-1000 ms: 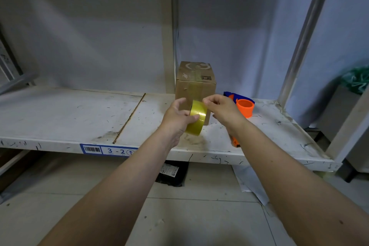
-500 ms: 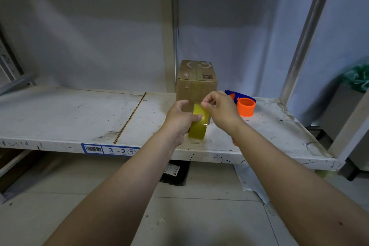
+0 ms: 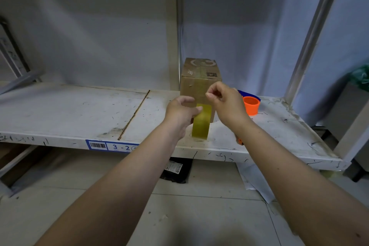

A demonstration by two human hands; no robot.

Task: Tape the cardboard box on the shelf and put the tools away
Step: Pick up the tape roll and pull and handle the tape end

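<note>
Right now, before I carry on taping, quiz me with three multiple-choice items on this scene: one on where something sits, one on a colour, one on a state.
1. Where does the cardboard box stand?
A. On the floor under the shelf
B. On the shelf, near the upright post
C. On the shelf's far left end

2. What colour is the tape roll?
A. Yellowish
B. Black
C. Red

3. What is the right hand doing?
A. Lying flat on the shelf
B. Gripping the orange tape dispenser
C. Raised above the roll, fingers pinched together

Key:
1 B, the box rests on the white shelf board by the post.
2 A, the roll held by the left hand is translucent yellow.
3 C, thumb and forefinger meet in front of the box; whether tape is between them cannot be made out.
</note>
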